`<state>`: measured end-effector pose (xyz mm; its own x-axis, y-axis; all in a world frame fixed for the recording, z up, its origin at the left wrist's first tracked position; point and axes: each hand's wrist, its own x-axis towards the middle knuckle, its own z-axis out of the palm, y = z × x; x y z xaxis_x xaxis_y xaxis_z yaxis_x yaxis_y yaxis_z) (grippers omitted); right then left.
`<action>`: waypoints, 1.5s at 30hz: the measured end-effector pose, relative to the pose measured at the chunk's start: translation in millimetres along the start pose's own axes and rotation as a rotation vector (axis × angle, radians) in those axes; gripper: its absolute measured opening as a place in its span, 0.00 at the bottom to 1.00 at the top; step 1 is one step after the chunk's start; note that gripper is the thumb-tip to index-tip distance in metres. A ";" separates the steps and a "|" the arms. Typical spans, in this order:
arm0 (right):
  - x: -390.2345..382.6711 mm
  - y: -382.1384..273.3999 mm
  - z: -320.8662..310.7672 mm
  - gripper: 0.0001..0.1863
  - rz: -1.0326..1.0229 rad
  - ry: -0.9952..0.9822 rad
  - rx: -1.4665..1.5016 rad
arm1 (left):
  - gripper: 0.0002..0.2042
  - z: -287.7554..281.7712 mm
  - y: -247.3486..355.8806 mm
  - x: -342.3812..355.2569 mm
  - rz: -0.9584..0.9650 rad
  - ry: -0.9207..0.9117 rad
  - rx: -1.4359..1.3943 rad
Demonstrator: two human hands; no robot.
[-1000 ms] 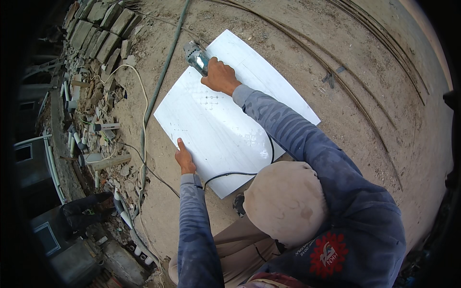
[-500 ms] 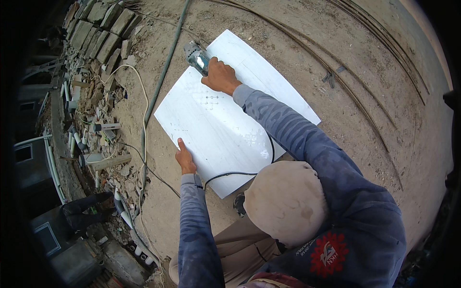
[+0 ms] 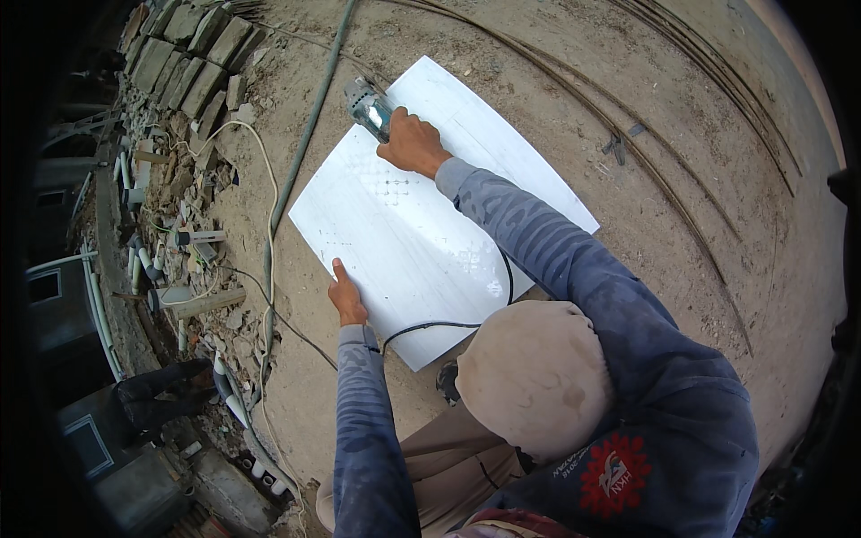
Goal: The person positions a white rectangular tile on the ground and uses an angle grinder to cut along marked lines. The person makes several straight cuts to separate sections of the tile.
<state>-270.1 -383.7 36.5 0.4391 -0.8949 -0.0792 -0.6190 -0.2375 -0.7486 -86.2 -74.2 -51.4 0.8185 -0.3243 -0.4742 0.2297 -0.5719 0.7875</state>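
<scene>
Holding the power tool at the far edge of the white sheet on the ground, the right hand is wrapped around its body, the left hand touches the sheet's left edge, closure unclear, and work appears unfinished, the amount left hidden.

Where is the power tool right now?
In the head view, the power tool is near the top, left of centre, gripped in the right hand; it overlaps the upper-left edge of the white panel, right of the grey-green hose.
</scene>
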 end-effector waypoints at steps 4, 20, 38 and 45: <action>0.1 -1.0 -2.5 0.33 0.022 -0.042 0.011 | 0.39 0.8 -1.1 -1.1 0.030 0.005 -0.022; -0.4 0.0 -1.9 0.31 -0.002 -0.016 0.020 | 0.40 -1.3 -5.3 6.0 -0.005 0.012 0.010; -0.8 1.6 -1.5 0.32 -0.010 -0.008 0.032 | 0.40 -0.4 -3.2 2.7 -0.013 0.006 -0.008; -2.1 1.0 -3.7 0.32 0.004 -0.036 0.045 | 0.39 0.0 -4.0 2.5 0.000 -0.005 -0.028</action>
<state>-274.0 -383.4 38.4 0.4600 -0.8816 -0.1053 -0.5914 -0.2158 -0.7769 -85.0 -72.7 -55.7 0.8156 -0.3282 -0.4766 0.2449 -0.5505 0.7981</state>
